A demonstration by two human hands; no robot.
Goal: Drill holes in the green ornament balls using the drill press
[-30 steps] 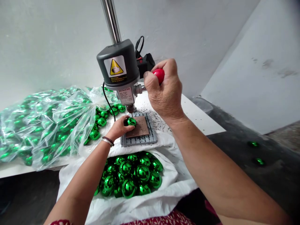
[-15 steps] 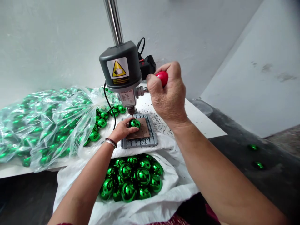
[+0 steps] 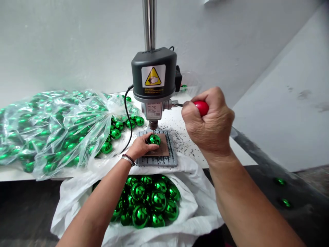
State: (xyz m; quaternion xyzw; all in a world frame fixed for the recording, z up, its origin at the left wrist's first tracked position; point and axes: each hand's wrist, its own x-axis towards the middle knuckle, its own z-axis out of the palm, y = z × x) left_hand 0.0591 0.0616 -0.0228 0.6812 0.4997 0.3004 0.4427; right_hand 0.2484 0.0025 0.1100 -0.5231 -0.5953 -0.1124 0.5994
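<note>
My left hand (image 3: 142, 145) grips a shiny green ball (image 3: 154, 139) on a brown board (image 3: 164, 150), directly beneath the chuck (image 3: 153, 125) of a small bench drill (image 3: 154, 75). The thin bit reaches down to the ball's top; whether it enters the ball is too small to tell. Wrapped round the red knob (image 3: 201, 108) of the drill's lever is my right hand (image 3: 209, 120). The board lies on the drill's grey slotted base (image 3: 173, 159), strewn with dark shavings.
A clear plastic bag (image 3: 59, 127) full of green balls covers the table's left side, with loose balls by its mouth. A white cloth sack (image 3: 197, 219) in front holds more green balls (image 3: 140, 216). A black cable (image 3: 126, 103) hangs left of the drill. Two balls (image 3: 285, 203) lie on the floor.
The view has shifted, so the drill appears further right. My right hand and the red knob look lower relative to the drill head. My left hand still holds the ball under the chuck.
</note>
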